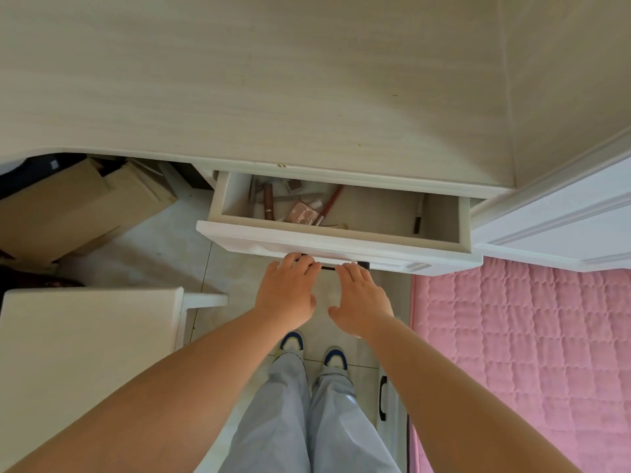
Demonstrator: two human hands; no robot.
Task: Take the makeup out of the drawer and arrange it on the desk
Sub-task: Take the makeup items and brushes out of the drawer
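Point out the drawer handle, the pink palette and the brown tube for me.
drawer handle [328,267], head view, dark bar between the hands
pink palette [302,212], head view, middle of its lid
brown tube [268,201], head view, middle of its body

Bare forearms, grey trousers [307,421], blue-and-white shoes [293,343].

Drawer [334,247] mouth open, unobstructed above
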